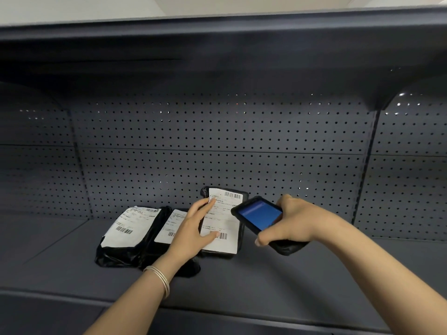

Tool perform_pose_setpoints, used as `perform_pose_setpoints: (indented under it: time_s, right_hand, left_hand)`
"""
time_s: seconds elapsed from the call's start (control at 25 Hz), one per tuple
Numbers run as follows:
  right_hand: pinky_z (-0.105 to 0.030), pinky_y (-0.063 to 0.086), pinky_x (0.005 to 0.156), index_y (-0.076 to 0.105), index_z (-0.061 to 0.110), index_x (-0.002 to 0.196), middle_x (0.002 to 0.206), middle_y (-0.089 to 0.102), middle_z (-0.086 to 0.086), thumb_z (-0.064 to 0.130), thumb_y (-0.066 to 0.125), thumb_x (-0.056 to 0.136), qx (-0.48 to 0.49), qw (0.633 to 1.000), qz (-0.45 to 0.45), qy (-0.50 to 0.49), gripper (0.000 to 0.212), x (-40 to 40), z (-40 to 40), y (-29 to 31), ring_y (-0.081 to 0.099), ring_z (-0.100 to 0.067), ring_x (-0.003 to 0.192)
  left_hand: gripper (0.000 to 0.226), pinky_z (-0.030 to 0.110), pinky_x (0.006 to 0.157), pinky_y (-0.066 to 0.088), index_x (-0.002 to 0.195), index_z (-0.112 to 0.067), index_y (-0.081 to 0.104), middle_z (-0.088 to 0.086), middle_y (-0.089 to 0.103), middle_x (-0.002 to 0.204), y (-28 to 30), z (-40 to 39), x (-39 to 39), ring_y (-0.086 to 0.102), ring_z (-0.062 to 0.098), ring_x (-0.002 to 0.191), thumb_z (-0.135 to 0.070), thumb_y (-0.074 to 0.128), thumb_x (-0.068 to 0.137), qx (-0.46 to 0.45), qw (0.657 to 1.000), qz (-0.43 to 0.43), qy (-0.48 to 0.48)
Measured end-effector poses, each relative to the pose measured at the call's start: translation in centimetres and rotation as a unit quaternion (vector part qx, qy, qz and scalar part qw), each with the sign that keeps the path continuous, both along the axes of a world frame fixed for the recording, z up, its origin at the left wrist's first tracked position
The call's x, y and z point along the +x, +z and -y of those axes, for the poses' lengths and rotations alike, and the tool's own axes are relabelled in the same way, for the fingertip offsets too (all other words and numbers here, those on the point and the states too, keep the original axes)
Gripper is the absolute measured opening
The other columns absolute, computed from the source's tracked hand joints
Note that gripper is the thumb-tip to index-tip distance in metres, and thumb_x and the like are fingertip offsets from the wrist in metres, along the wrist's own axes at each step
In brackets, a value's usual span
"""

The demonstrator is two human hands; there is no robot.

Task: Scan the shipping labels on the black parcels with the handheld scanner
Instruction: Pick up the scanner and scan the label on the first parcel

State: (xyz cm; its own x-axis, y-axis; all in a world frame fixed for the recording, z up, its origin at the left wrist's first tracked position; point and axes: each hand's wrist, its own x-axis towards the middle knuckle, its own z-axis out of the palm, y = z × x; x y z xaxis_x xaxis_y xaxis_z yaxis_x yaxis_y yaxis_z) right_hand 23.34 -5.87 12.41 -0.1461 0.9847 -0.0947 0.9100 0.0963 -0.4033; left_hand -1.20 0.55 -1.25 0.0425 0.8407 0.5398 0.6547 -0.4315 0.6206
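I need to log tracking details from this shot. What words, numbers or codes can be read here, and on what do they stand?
None can be read.
Left parcel's label: barcodes and print, too blurred.
Middle parcel's label: partly behind the left hand, too small.
Propped parcel's label: barcodes top and bottom, print illegible.
Scanner in the right hand: blue screen, no legible text.

Dim, cool lighting throughout; underside of upper shelf sitting in deep shadow. Small bright glints showing through holes of pegboard back panel, strongest at upper right. White shipping labels and blue scanner screen standing out as brightest areas. Wide-angle lens bowing shelf edges toward frame borders. Slight softness blurring label print.
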Motion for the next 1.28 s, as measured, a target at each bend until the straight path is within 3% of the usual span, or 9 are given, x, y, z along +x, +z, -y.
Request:
perform_pose_setpoints:
  time_s: [0.4, 0.8, 1.04, 1.12, 1.2, 1.28]
  right_hand:
    - [-0.03, 0.049, 0.069, 0.051, 0.015, 0.11, 0.095, 0.059, 0.003, 0.056, 0.083, 0.059, -0.009, 1.0, 0.0, 0.018, 0.073, 1.7, 0.8, -0.3, 0.059, -0.014, 0.081]
    - [-0.031, 0.048, 0.069, 0.054, 0.019, 0.102, 0.09, 0.063, 0.002, 0.059, 0.083, 0.056, -0.01, 1.0, -0.006, 0.023, 0.068, 2.6, 1.4, 0.3, 0.061, -0.017, 0.079]
    - [-0.031, 0.049, 0.07, 0.054, 0.019, 0.1, 0.092, 0.066, 0.001, 0.058, 0.083, 0.053, -0.009, 0.999, -0.025, 0.018, 0.068, 2.3, 0.9, 0.2, 0.064, -0.018, 0.08]
    - [-0.031, 0.049, 0.07, 0.054, 0.018, 0.102, 0.094, 0.066, 0.0, 0.058, 0.083, 0.054, -0.012, 1.0, -0.017, 0.017, 0.069, 1.6, 0.9, 0.1, 0.064, -0.018, 0.082]
    - [-0.031, 0.049, 0.071, 0.053, 0.017, 0.106, 0.098, 0.066, 0.0, 0.059, 0.082, 0.056, -0.014, 1.0, -0.01, 0.012, 0.071, 0.6, 0.9, 0.0, 0.065, -0.018, 0.088]
    - [-0.031, 0.05, 0.072, 0.054, 0.017, 0.108, 0.1, 0.067, 0.0, 0.058, 0.083, 0.055, -0.017, 1.0, -0.014, 0.007, 0.072, -0.7, 0.7, -0.2, 0.066, -0.018, 0.089]
  left_hand:
    - [0.078, -0.01, 0.094, 0.019, 0.142, -0.033, 0.04, -0.021, 0.035, 0.141, -0.3, 0.8, 0.8, 0.027, -0.028, 0.122, -0.013, 0.077, 0.076, 0.0, 0.999, -0.017, 0.031]
    - [0.078, -0.006, 0.099, 0.019, 0.142, -0.03, 0.041, -0.018, 0.035, 0.14, -0.1, 0.7, 1.1, 0.027, -0.027, 0.122, -0.01, 0.077, 0.076, -0.012, 1.0, -0.003, 0.022]
    - [0.082, 0.03, 0.112, 0.035, 0.145, -0.016, 0.036, -0.006, 0.039, 0.137, 1.7, -0.9, 1.0, 0.046, 0.015, 0.13, 0.005, 0.074, 0.076, -0.116, 0.985, 0.129, -0.019]
    - [0.082, 0.027, 0.108, 0.038, 0.145, -0.015, 0.036, -0.002, 0.041, 0.14, 2.0, -1.6, 0.6, 0.046, 0.018, 0.132, 0.006, 0.073, 0.076, -0.159, 0.978, 0.132, -0.023]
    - [0.08, 0.016, 0.099, 0.039, 0.145, -0.015, 0.036, 0.001, 0.042, 0.146, 2.1, -2.3, 0.1, 0.046, 0.014, 0.13, 0.004, 0.074, 0.077, -0.185, 0.975, 0.116, -0.034]
    - [0.075, 0.014, 0.099, 0.038, 0.144, -0.016, 0.039, -0.001, 0.045, 0.147, 2.1, -2.7, -0.9, 0.047, 0.01, 0.128, -0.006, 0.075, 0.079, -0.185, 0.979, 0.081, -0.024]
